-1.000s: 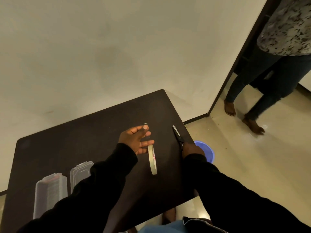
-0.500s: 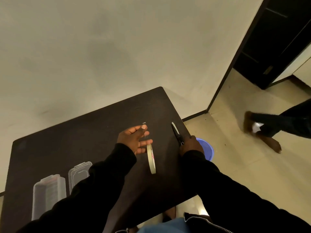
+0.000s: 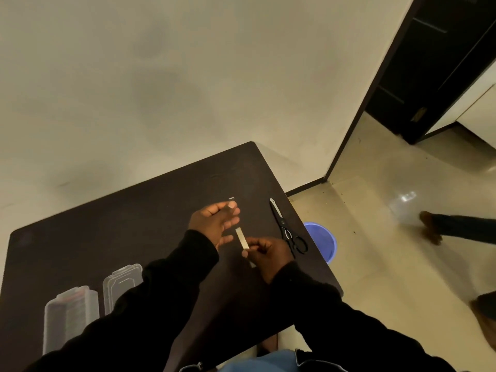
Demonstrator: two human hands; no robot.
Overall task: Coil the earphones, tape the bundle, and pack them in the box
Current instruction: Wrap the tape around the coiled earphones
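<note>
Tape (image 3: pixel 242 238) pinched in R hand (image 3: pixel 267 254), beside L hand (image 3: pixel 214 224).

tape (image 3: pixel 242 238): pale narrow roll, seen edge-on, upright above the dark table, pinched at its near end
box (image 3: pixel 70 315): clear plastic, rounded, lying near the table's left front
lid (image 3: pixel 122 281): clear, flat, just right of the box
</note>
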